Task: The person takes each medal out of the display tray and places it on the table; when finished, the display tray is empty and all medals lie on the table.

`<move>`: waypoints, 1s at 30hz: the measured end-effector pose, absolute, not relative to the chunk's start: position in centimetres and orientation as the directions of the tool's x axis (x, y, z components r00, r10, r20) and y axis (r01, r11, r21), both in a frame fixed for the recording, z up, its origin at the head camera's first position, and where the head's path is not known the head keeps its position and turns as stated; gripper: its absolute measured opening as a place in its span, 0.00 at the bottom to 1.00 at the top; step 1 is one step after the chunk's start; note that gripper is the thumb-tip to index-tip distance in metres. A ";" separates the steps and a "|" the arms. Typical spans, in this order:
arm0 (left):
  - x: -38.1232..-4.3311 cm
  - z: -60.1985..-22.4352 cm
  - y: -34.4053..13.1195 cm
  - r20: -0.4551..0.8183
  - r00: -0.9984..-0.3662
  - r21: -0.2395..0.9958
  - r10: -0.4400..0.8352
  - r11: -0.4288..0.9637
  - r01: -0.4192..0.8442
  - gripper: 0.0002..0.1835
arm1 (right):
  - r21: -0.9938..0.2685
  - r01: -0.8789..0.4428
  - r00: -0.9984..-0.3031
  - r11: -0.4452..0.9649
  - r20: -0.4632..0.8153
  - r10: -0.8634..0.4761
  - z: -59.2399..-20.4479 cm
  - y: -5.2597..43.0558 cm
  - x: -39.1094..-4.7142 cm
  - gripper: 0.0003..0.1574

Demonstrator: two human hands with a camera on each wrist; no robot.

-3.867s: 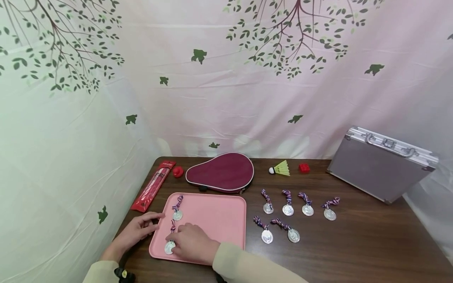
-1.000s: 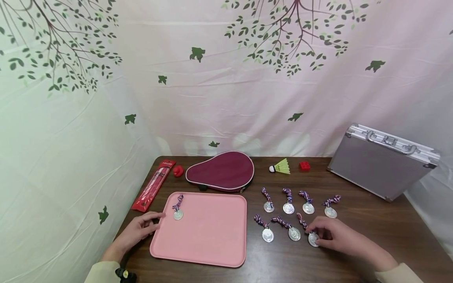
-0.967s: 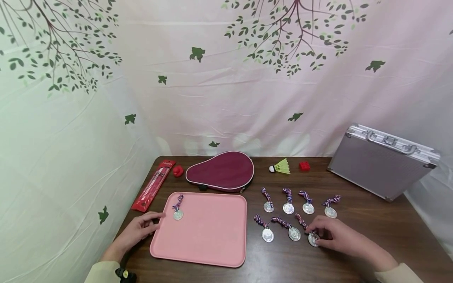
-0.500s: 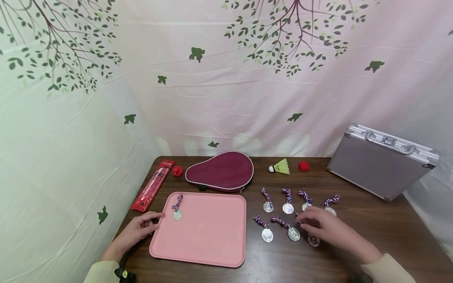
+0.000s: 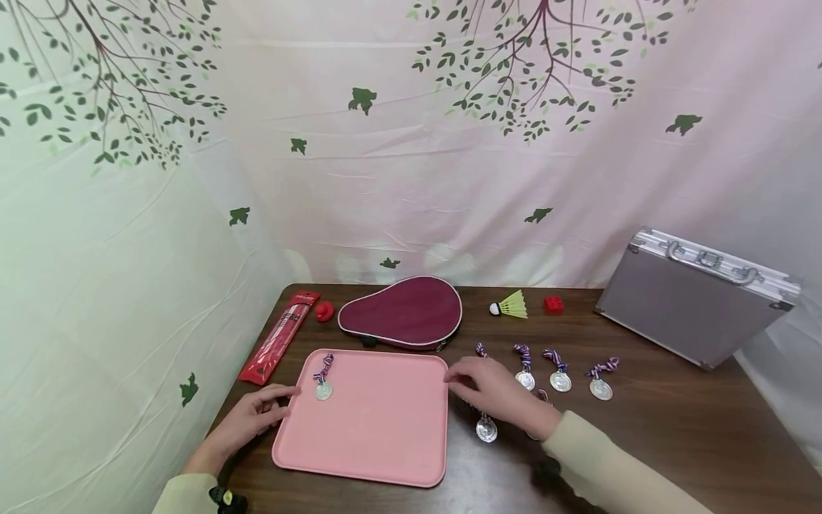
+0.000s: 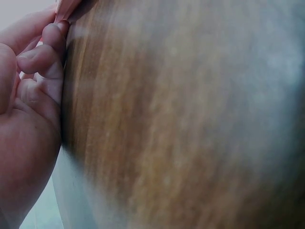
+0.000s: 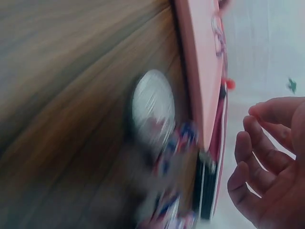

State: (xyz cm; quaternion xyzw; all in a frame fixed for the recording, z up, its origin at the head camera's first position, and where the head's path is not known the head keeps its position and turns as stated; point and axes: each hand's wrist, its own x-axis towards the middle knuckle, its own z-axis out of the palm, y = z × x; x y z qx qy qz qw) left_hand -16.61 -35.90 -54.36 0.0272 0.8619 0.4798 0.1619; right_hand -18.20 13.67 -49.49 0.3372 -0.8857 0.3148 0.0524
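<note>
A pink tray holds one silver medal with a red, white and blue ribbon, near its far left corner. My left hand rests at the tray's left rim, fingers loosely bent and fingertips touching it. Beside the right rim hovers my right hand, its fingers gently curved. Nothing shows between those fingers in the right wrist view, where a blurred medal lies on the table below. Several more medals lie right of the tray in two rows, such as the front-row medal; the right hand and sleeve partly cover others.
Behind the tray lie a maroon paddle case, a small red toy and a red packet. Farther right are a yellow shuttlecock, a red brick and a silver case standing upright.
Earlier my right hand took the front medal in the tray and set it down at the right of the front row. It has let go and moved left to the tray; the left hand stays put.
</note>
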 end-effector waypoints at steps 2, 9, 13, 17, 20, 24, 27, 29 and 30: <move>-16.6 -54.4 -35.9 -0.250 -0.945 0.840 0.209 0.533 -0.104 0.21 | -0.522 -0.630 -0.763 0.575 0.280 -0.582 -49.5 11.6 -18.7 0.06; -16.6 -54.5 -36.0 -0.227 -0.946 0.847 0.232 0.527 -0.073 0.20 | -0.518 -0.661 -0.710 0.543 0.198 -0.676 -49.7 3.8 -19.7 0.10; -16.7 -54.5 -36.1 -0.224 -0.948 0.845 0.225 0.529 -0.074 0.20 | -0.460 -0.702 -0.662 0.544 0.140 -0.736 -49.4 -0.5 -19.7 0.14; -16.8 -54.5 -36.0 -0.227 -0.945 0.842 0.236 0.534 -0.069 0.20 | -0.395 -0.722 -0.651 0.569 0.109 -0.751 -49.5 -3.9 -19.8 0.16; -16.9 -54.4 -36.1 -0.217 -0.946 0.839 0.243 0.541 -0.053 0.20 | -0.330 -0.713 -0.678 0.618 0.100 -0.728 -50.4 -6.2 -20.0 0.17; -16.8 -54.1 -36.4 -0.219 -0.947 0.838 0.236 0.542 -0.059 0.20 | -0.256 -0.665 -0.738 0.701 0.084 -0.670 -51.7 -9.0 -19.8 0.21; -16.7 -54.1 -36.4 -0.224 -0.943 0.837 0.247 0.544 -0.057 0.20 | -0.241 -0.631 -0.770 0.738 0.071 -0.635 -52.1 -10.4 -19.5 0.22; -16.7 -54.3 -36.3 -0.221 -0.941 0.837 0.257 0.546 -0.047 0.20 | -0.244 -0.616 -0.779 0.749 0.051 -0.625 -52.0 -10.9 -19.2 0.22; -16.7 -54.3 -36.2 -0.219 -0.940 0.835 0.261 0.548 -0.042 0.20 | -0.242 -0.611 -0.782 0.754 0.035 -0.623 -51.9 -11.0 -19.1 0.22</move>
